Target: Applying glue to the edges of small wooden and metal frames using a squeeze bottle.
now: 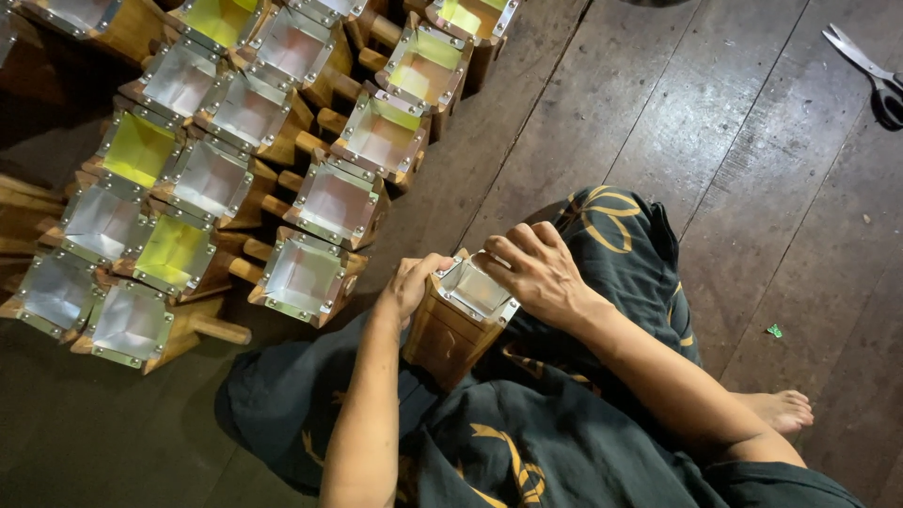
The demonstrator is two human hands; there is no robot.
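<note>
— Dark wooden floorboards [658,113] filled the frame, and the person sat on them in a dark patterned garment [527,442], a bare foot [779,409] showing at lower right. What was in the hands?

— One wooden box with a metal-lined square mouth [463,315], standing tilted on the lap at the centre of the frame. The left hand [411,282] gripped its left rim, fingers curled together over the edge; the right hand [538,271] lay across the right rim, fingers bent and pressed on the metal lining.

— And the others?

— A cluster of like boxes [235,160] lay in rows across the upper left of the frame, mouths up, their linings silvery or yellow-green, rims studded with small fasteners. Scissors [870,71] lay at the upper right edge, well apart from the hands. A tiny green scrap [774,330] sat on the floor at right.

— Which step did it look like?

— By my judgement, seating or checking the metal lining at the box mouth; both hands were clamped on it. I could not tell whether any fastener was being pressed. The next move would likely call for a firm hold on the body while the rim was pressed flush all round.
</note>
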